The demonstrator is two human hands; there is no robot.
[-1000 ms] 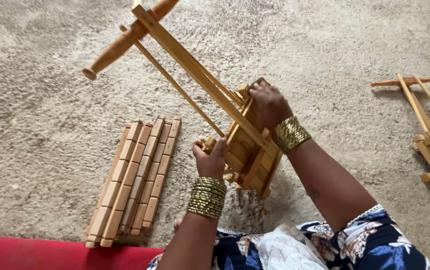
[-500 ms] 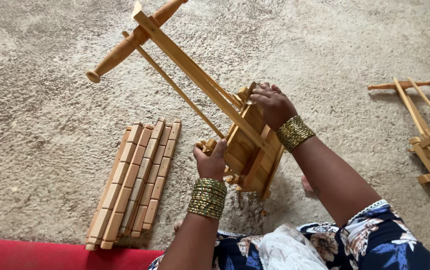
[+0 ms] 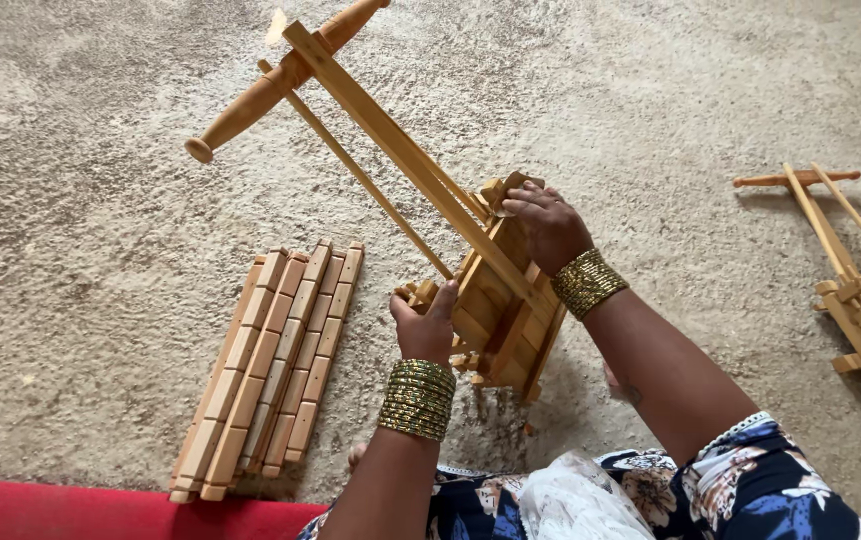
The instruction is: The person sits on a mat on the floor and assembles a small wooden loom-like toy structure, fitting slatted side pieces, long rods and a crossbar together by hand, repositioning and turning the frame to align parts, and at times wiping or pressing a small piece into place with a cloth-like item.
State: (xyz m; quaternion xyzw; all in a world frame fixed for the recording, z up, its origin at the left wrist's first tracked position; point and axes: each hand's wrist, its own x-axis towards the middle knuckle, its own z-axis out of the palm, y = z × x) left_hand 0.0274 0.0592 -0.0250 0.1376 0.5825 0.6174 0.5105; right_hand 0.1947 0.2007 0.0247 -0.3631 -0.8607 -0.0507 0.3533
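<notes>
both hands on wooden frame

A wooden frame stands tilted on the carpeted floor, its long rails rising toward eleven o'clock to a turned handle. The right hand grips its upper block; the left hand holds its lower edge. Notched wooden slats lie at nine o'clock, a second frame at three.

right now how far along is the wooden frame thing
One wooden frame lies assembled at the right edge. A second frame is in hand: the left hand grips its lower side, the right hand presses on top. A bundle of notched slats lies untouched on the floor, apparently unfitted.
</notes>
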